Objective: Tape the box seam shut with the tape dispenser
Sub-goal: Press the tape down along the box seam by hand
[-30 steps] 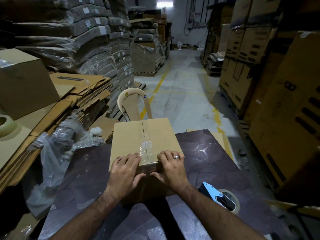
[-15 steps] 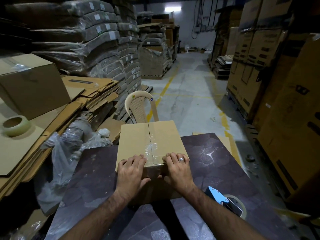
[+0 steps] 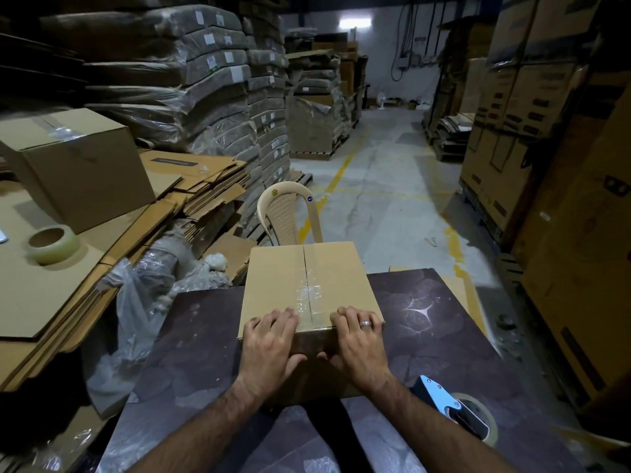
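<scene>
A brown cardboard box [image 3: 283, 278] stands on the dark table [image 3: 430, 343], its top seam covered with clear tape that wrinkles near the front edge. My left hand [image 3: 269, 346] lies over the box's near top edge left of the seam, fingers on top, thumb against the front face. My right hand [image 3: 358, 339], wearing a ring, rests the same way right of the seam. Both press flat on the box. The blue tape dispenser [image 3: 454, 409] with its roll lies on the table at the near right, untouched.
A beige plastic chair [image 3: 290, 213] stands just behind the box. Flattened cartons [image 3: 68, 288], a spare tape roll [image 3: 51, 244], a taped box [image 3: 78, 165] and crumpled plastic wrap [image 3: 150, 302] fill the left. Stacked cartons [image 3: 563, 199] line the right of the concrete aisle.
My hands have stayed pressed on the box's near edge, fingers shifting slightly. The view has tilted up a little, showing more of the aisle.
</scene>
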The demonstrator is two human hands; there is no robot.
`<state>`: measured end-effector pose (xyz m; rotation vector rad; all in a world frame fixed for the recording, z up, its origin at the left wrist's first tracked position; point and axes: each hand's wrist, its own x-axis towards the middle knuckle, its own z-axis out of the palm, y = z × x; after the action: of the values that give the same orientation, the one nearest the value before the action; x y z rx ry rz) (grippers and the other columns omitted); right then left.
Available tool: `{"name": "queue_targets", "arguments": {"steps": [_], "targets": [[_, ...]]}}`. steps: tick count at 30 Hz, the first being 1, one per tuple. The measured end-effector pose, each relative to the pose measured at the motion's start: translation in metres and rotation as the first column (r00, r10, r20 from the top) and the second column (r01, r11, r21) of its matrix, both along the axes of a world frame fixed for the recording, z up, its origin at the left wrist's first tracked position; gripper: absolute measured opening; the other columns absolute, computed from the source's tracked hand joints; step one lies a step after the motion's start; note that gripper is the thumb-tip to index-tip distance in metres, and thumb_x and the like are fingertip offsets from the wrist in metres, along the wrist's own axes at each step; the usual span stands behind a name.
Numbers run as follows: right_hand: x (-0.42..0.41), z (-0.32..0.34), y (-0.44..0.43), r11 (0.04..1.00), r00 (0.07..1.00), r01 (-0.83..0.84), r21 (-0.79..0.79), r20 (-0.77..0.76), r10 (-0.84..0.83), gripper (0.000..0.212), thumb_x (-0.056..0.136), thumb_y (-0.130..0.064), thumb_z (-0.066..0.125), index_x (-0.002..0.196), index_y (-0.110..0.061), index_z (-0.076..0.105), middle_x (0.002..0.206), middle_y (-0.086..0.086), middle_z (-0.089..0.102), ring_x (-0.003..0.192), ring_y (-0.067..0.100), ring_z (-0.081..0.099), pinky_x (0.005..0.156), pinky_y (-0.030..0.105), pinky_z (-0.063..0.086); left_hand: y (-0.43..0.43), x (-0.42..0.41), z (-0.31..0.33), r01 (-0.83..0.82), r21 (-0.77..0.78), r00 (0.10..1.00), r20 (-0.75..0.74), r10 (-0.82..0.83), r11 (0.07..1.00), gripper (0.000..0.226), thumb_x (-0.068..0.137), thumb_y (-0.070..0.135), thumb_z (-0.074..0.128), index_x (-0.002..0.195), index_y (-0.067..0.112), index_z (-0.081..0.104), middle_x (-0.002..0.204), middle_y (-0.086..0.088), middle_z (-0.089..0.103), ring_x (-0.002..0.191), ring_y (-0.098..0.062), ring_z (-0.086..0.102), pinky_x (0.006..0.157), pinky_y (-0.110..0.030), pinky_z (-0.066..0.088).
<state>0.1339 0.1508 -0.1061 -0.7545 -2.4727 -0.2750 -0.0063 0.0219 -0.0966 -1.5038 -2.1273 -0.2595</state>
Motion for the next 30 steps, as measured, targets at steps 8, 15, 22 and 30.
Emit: {"name": "queue_targets", "arguments": {"steps": [8,15,22,30], "targets": [[-0.002,0.001,0.004,0.998,1.0,-0.012,0.058,-0.015,0.013,0.054,0.062,-0.065,0.066,0.091,-0.02,0.058,0.093,0.0,0.059,0.082,0.021,0.056,0.081,0.038,0.031,0.001,-0.003,-0.004,0.024,0.085,1.0,-0.002,-0.024,0.996,0.057,0.063,0.051,0.076,0.109,0.021,0.062,0.114,0.004,0.067,0.094,-0.02,0.061,0.077,-0.039,0.043],[-0.001,0.001,0.009,0.996,0.991,-0.058,0.073,-0.112,0.066,0.043,0.079,-0.063,0.055,0.084,-0.021,0.057,0.087,-0.003,0.06,0.077,0.021,0.055,0.078,0.037,0.034,0.002,-0.006,-0.006,0.043,0.152,0.999,0.004,-0.044,0.987,0.039,0.077,0.047,0.059,0.108,0.023,0.064,0.113,0.007,0.068,0.092,-0.017,0.061,0.077,-0.035,0.035],[-0.004,0.003,0.007,0.998,0.981,-0.057,0.036,-0.183,0.063,0.042,0.084,-0.062,0.053,0.077,-0.021,0.057,0.08,-0.003,0.06,0.073,0.022,0.053,0.076,0.039,0.039,0.004,-0.004,-0.004,0.059,0.219,0.998,-0.003,-0.06,0.974,0.032,0.079,0.045,0.059,0.102,0.024,0.067,0.106,0.009,0.069,0.084,-0.017,0.06,0.075,-0.034,0.034],[-0.007,0.004,0.006,0.999,0.965,-0.044,0.006,-0.257,0.044,0.05,0.081,-0.069,0.052,0.071,-0.02,0.058,0.074,-0.003,0.058,0.068,0.022,0.052,0.075,0.039,0.038,0.004,-0.011,-0.01,0.097,0.231,0.994,0.025,-0.106,0.968,0.03,0.086,0.037,0.053,0.107,0.023,0.069,0.113,0.009,0.07,0.088,-0.016,0.062,0.078,-0.034,0.037]]}}
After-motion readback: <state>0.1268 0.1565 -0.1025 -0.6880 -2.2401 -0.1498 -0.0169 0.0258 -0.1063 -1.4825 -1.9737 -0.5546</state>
